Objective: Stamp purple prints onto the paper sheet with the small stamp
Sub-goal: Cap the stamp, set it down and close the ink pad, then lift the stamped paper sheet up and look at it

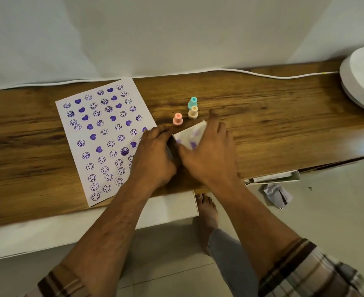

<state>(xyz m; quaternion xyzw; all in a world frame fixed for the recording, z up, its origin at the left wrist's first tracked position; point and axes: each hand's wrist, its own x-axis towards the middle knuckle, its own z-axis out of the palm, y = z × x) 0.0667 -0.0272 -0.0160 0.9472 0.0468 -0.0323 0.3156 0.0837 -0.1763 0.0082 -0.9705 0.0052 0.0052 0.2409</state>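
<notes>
The paper sheet [104, 136] lies on the left part of the wooden table [273, 129], covered with several purple smiley and heart prints. Three small stamps stand upright right of it: a pink one [177, 119], a cream one [193, 112] and a teal one [192, 102]. In front of them both hands grip a small white box [190, 136] stained with purple ink. My left hand [153, 155] holds its left side over the sheet's right edge. My right hand [206, 151] covers its right side and tilted top. A dark part shows between the hands; what is inside is hidden.
A white cord [262, 75] runs along the table's back edge by the white wall. A white round object [363, 80] sits at the far right. Below the front edge are a white board [172, 206], a bare foot [206, 211] and crumpled paper [277, 195] on the tiled floor.
</notes>
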